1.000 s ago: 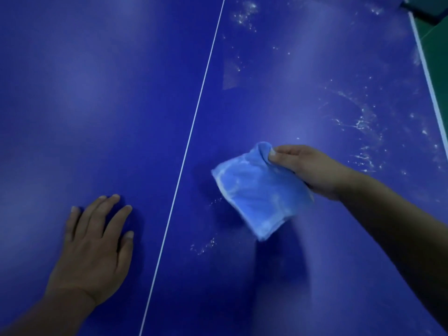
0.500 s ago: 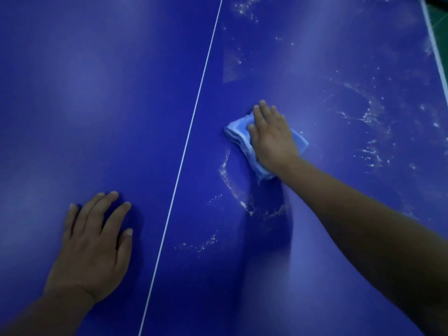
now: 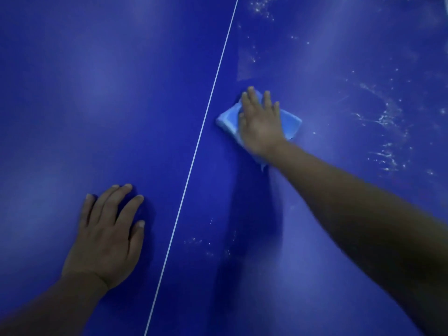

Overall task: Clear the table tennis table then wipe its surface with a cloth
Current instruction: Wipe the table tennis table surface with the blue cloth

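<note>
A: Since pressure is wanted, the cloth (image 3: 292,122) is pinned flat mid-frame by the right hand (image 3: 260,124), fingers straight. The left hand (image 3: 106,238), spread at lower left, is probably planted as a brace.

B: Yep. White centre line (image 3: 194,151) just beside it; most residue (image 3: 388,132) is left toward the right, table (image 3: 97,93) open there.

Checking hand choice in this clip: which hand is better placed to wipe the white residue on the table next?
Right. The right hand already presses the blue cloth flat, with the white residue on its side. The left hand rests bare across the white centre line.
</note>
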Action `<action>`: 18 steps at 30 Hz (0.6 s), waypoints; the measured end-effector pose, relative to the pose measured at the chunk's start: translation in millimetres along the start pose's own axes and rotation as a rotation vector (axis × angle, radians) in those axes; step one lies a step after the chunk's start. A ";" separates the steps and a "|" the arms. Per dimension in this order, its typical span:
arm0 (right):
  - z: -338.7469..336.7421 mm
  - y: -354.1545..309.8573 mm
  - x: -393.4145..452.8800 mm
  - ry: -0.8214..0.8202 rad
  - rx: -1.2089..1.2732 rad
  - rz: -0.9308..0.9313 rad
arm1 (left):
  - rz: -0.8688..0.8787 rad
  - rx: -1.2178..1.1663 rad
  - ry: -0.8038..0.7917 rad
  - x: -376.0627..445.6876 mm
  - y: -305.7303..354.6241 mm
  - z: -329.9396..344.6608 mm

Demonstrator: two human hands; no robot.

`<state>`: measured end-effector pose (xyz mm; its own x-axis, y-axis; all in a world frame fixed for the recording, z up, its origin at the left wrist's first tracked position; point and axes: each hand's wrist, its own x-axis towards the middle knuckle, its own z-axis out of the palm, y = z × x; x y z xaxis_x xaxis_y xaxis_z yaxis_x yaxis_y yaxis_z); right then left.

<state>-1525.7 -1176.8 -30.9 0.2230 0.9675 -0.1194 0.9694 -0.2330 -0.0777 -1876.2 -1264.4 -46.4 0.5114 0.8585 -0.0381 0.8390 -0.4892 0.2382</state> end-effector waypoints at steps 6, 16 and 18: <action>34.2 -41.4 -123.3 -0.087 -0.006 -0.840 | 0.018 -0.008 0.015 1.1 0.2 -0.4; 23.3 -26.4 -34.9 0.173 0.116 -0.149 | 0.011 -0.021 0.002 0.8 -4.5 5.6; 25.2 -27.6 -49.0 0.044 0.008 -0.409 | 0.003 -0.012 0.002 0.6 -4.6 6.5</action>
<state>-1566.0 -1220.2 -47.9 -0.1767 0.9837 -0.0341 0.9781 0.1716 -0.1179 -1878.6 -1262.6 -53.8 0.5134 0.8574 -0.0355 0.8352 -0.4898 0.2501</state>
